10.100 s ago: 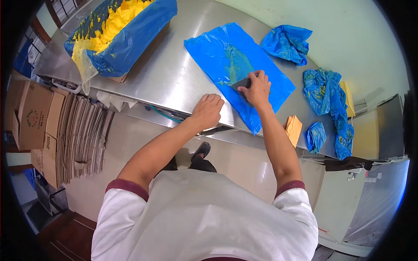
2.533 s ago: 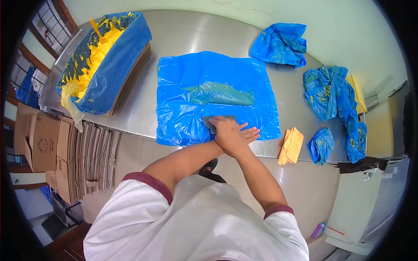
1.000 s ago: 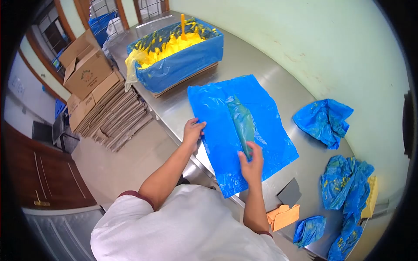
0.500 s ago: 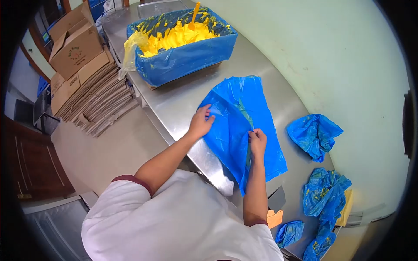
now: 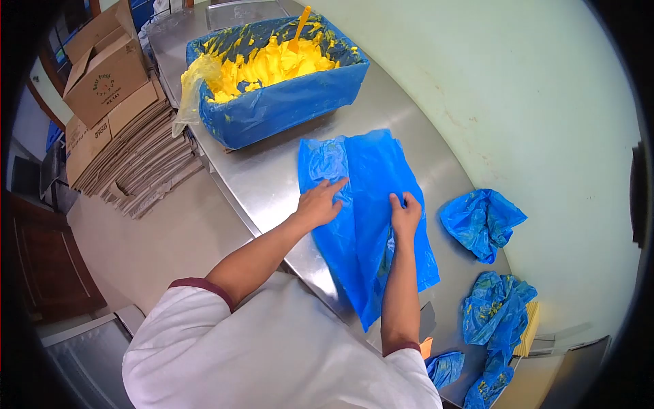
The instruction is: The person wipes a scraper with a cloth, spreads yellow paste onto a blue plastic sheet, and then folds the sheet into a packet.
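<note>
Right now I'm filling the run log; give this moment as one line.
left hand: on blue plastic; right hand: likewise; tub: yellow paste, spatula stuck in; gray scraper: on table, partly hidden

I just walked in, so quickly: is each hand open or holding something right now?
Left hand: open, on the blue plastic.
Right hand: partly curled at the plastic; whether it grips it cannot be told.

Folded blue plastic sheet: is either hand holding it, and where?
The left hand appears to rest on the blue plastic sheet without gripping it; whether the right hand's fingers pinch the sheet cannot be told.
</note>
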{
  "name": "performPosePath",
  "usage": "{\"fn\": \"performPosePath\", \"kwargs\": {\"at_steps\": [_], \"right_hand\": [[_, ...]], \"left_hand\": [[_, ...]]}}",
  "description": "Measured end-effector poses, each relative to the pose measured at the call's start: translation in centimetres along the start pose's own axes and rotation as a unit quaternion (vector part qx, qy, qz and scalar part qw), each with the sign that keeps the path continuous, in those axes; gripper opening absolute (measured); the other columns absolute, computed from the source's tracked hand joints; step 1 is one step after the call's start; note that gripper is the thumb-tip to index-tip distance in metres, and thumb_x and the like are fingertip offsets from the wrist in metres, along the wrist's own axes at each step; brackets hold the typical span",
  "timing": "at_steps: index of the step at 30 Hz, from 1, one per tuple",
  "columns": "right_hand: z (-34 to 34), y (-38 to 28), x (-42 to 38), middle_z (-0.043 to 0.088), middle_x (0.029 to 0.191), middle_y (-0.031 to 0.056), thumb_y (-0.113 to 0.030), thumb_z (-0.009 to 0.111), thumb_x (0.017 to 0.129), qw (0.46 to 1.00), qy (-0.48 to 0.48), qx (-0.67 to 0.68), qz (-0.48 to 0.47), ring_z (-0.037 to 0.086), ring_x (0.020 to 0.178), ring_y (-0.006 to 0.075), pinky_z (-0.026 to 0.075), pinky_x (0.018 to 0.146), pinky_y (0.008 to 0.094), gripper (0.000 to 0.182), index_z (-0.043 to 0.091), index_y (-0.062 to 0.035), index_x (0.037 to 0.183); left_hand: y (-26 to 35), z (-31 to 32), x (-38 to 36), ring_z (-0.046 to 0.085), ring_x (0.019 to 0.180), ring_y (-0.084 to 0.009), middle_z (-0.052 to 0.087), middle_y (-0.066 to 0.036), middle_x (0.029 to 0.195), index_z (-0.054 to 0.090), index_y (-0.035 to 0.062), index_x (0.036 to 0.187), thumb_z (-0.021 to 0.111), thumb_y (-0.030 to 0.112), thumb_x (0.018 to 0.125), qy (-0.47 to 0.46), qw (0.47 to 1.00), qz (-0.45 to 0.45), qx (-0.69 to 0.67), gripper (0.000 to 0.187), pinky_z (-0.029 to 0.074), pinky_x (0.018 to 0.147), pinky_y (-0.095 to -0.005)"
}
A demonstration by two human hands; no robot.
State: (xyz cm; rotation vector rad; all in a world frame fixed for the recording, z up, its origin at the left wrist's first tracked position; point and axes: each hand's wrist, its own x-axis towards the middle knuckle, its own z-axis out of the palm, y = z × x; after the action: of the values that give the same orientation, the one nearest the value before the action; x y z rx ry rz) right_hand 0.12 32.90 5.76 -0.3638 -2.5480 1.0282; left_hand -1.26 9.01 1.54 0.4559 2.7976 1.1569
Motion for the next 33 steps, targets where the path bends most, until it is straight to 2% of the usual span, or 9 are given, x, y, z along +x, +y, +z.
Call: {"fn": "performPosePath", "kwargs": {"at_steps": [4,6,11,14,17,20,23,28,33], "right_hand": [[1.2,5.0,-0.6,0.061,0.075,-0.0037,-0.009,0.068,0.090,0.965,-0.011,0.229,0.131,0.049,0.066,0.0056,0.037,0.059,0.0245,0.014,0.065,-0.0045,0.078],[1.5,5.3,-0.9,0.061,0.075,-0.0038,-0.009,0.068,0.091,0.957,0.001,0.255,0.137,0.049,0.066,0.0059,0.038,0.060,0.0246,0.013,0.065,-0.0046,0.079],[1.5,4.7,-1.3,0.060,0.074,-0.0034,-0.010,0.067,0.091,0.962,0.005,0.237,0.135,0.049,0.066,0.0061,0.038,0.060,0.0246,0.012,0.065,-0.0041,0.081],[1.7,5.4,-1.3,0.060,0.073,-0.0036,-0.012,0.067,0.092,0.966,0.006,0.228,0.122,0.049,0.067,0.0063,0.038,0.061,0.0253,0.015,0.064,-0.0041,0.080],[1.4,5.8,-1.6,0.060,0.076,-0.0034,-0.020,0.062,0.097,0.968,-0.011,0.226,0.112,0.050,0.071,0.0062,0.040,0.065,0.0252,0.020,0.066,-0.0044,0.085],[0.8,6.8,-2.3,0.063,0.083,0.0000,-0.027,0.053,0.102,0.945,0.022,0.310,0.104,0.054,0.078,0.0094,0.044,0.072,0.0271,0.029,0.067,-0.0034,0.092],[-0.6,9.5,-3.2,0.064,0.090,0.0046,-0.030,0.046,0.105,0.979,0.087,0.175,0.064,0.056,0.086,0.0135,0.046,0.080,0.0295,0.036,0.067,-0.0016,0.098],[-1.1,11.5,-4.4,0.066,0.100,0.0150,-0.024,0.051,0.102,0.992,0.110,0.064,0.016,0.063,0.096,0.0282,0.048,0.089,0.0369,0.030,0.067,0.0004,0.097],[-0.9,11.5,-4.6,0.067,0.100,0.0141,-0.024,0.053,0.101,0.993,0.115,0.016,0.002,0.063,0.095,0.0264,0.048,0.086,0.0359,0.029,0.068,0.0005,0.094]], "left_hand": [[-0.5,0.0,0.5,0.063,0.097,-0.0345,0.063,-0.015,0.109,0.058,0.0187,0.135,0.067,0.025,0.086,0.037,0.998,0.008,-0.057,0.050,0.051,0.085,-0.0445],[-1.3,0.2,2.8,0.063,0.098,-0.0360,0.062,-0.015,0.110,0.066,0.0131,0.124,0.070,0.022,0.084,0.039,0.994,0.021,-0.103,0.041,0.051,0.084,-0.0456],[1.3,-4.6,10.3,0.063,0.096,-0.0345,0.064,-0.015,0.100,0.070,0.0073,0.107,0.075,0.014,0.080,0.240,0.960,0.142,-0.027,0.028,0.051,0.084,-0.0451],[0.4,-4.5,15.2,0.063,0.100,-0.0335,0.065,-0.015,0.097,0.072,0.0074,0.099,0.075,0.014,0.080,0.178,0.973,0.133,0.068,0.020,0.051,0.087,-0.0447],[1.7,-6.1,16.3,0.061,0.106,-0.0341,0.065,-0.016,0.101,0.073,0.0080,0.090,0.075,0.012,0.080,0.007,0.995,0.080,0.066,0.011,0.049,0.092,-0.0442],[1.1,-5.8,16.2,0.061,0.105,-0.0340,0.064,-0.015,0.100,0.073,0.0081,0.084,0.074,0.010,0.080,0.036,0.992,0.082,0.090,0.004,0.049,0.091,-0.0442],[0.0,-5.9,15.9,0.060,0.107,-0.0330,0.066,-0.013,0.100,0.074,0.0099,0.087,0.073,0.011,0.081,0.028,0.990,0.080,0.111,0.006,0.049,0.093,-0.0436],[-1.7,-5.8,15.6,0.060,0.106,-0.0336,0.065,-0.014,0.099,0.073,0.0101,0.089,0.074,0.013,0.083,0.012,0.995,0.074,0.061,0.007,0.048,0.092,-0.0439],[-3.2,-5.4,16.4,0.060,0.107,-0.0344,0.064,-0.015,0.101,0.073,0.0101,0.090,0.076,0.013,0.081,-0.005,0.997,0.056,0.057,0.010,0.048,0.092,-0.0442]]}}
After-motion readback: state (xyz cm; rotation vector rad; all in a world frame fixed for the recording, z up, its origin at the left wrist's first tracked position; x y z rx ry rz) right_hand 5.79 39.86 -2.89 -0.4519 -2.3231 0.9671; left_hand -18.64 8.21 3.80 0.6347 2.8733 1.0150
